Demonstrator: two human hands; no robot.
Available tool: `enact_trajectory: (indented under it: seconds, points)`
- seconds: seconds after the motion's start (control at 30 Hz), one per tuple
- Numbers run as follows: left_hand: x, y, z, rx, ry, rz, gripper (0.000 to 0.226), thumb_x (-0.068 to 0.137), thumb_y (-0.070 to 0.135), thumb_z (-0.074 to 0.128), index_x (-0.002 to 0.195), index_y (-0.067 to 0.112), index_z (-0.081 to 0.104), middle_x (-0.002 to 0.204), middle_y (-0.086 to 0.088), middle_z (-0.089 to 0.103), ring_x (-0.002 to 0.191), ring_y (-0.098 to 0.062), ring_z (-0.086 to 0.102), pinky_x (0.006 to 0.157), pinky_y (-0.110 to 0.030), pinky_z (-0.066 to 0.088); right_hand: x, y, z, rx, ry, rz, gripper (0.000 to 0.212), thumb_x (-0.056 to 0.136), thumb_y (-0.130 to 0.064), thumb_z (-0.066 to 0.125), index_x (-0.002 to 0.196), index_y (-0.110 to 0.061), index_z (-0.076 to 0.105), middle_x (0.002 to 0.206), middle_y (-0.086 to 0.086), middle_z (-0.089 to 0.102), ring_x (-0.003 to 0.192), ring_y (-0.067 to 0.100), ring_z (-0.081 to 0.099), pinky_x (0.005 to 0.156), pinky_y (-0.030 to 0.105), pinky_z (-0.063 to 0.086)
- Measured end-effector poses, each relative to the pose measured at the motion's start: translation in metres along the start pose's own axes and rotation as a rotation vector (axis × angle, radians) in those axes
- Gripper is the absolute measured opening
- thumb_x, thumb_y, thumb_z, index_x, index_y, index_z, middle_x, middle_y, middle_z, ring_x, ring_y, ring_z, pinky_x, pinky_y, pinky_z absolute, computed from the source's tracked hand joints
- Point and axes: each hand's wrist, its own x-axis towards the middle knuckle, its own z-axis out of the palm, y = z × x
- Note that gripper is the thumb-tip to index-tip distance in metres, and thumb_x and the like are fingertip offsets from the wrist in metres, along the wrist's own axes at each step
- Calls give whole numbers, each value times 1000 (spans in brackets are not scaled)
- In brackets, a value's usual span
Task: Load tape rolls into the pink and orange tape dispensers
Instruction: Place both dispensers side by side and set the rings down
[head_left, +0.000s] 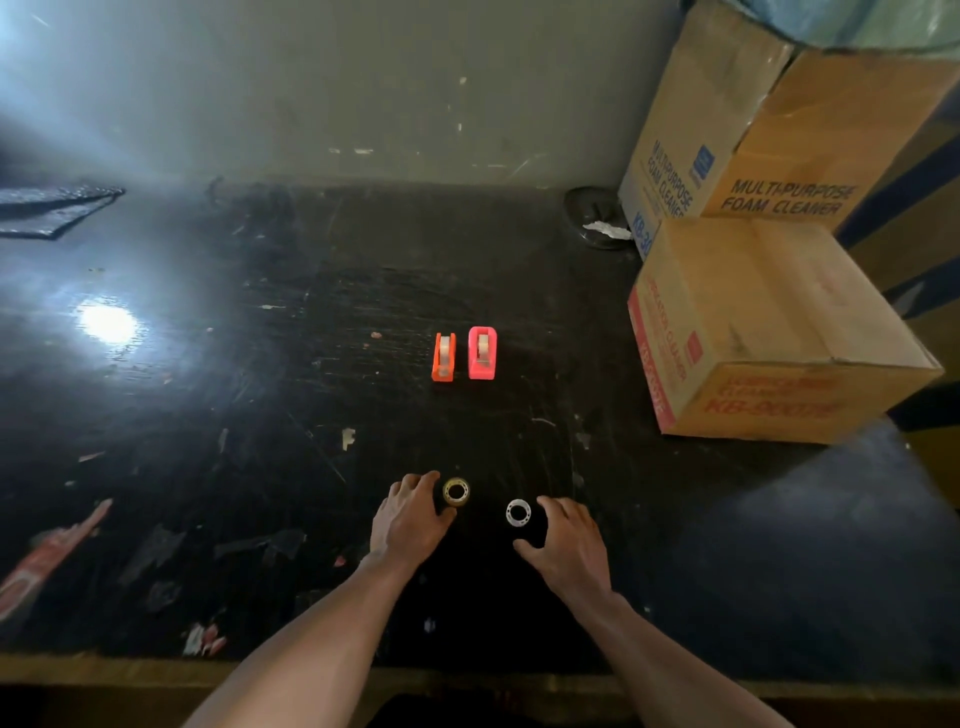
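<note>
An orange tape dispenser (443, 357) and a pink tape dispenser (482, 353) stand side by side in the middle of the dark table, each with a pale roll showing in its slot. Nearer to me lie a yellowish tape roll (456, 491) and a white tape roll (518, 513), both flat on the table. My left hand (410, 519) rests just left of the yellowish roll, fingers spread, thumb touching or nearly touching it. Just right of the white roll is my right hand (569, 545), fingers apart, holding nothing.
Stacked cardboard boxes (769, 332) fill the right side of the table. A dark round object (597, 218) with a white scrap sits at the back by the boxes. Paper scraps and tape residue dot the scratched table (260, 415). A wall runs along the back.
</note>
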Motion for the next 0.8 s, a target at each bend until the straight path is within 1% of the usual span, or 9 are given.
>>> enact_trajectory:
  seconds: [0.1,0.23,0.3,0.47,0.57,0.7,0.8]
  points:
    - [8,5,3,11,-11,15,72,93,45,66,155,24,36,148,-2,49,138,-23,46,109,-39,45,7,1,1,-1,-36,2,72,89,-49,70,150,-21,44,148,-2,49,139,17,43,115,34,39]
    - [19,10,8,60,-25,34,73,92,44,66,156,26,34,147,-2,48,137,-23,46,112,-36,41,22,-2,-1,32,-86,-21,70,89,-49,70,148,-22,45,144,-3,50,136,17,44,113,34,40]
    - [23,10,11,84,-34,52,71,92,43,65,155,28,36,145,-1,48,135,-23,46,112,-36,41,28,-3,0,35,-101,-42,67,90,-48,69,147,-22,46,142,-4,51,135,16,44,111,33,41]
    - [45,7,3,121,-31,94,52,95,43,61,144,30,49,137,1,53,127,-19,52,108,-34,42,51,-3,-1,34,-131,-121,43,96,-42,63,136,-26,56,133,-6,56,124,12,48,102,26,44]
    - [67,4,-13,113,-12,84,53,94,44,63,143,28,49,138,0,54,127,-17,53,108,-35,42,74,-12,-8,14,-105,-157,39,96,-43,62,132,-26,58,129,-6,57,122,12,48,101,26,43]
    - [96,6,-31,105,28,64,53,94,45,63,142,28,50,137,0,55,127,-18,53,108,-35,42,111,-37,-17,-26,-30,-184,38,92,-42,67,126,-26,61,125,-6,59,120,14,50,101,27,44]
    - [115,7,-40,83,59,50,50,93,44,64,139,28,52,135,0,56,126,-18,53,108,-35,42,137,-57,-23,-51,7,-174,41,90,-42,70,128,-27,61,126,-6,59,121,14,51,103,28,44]
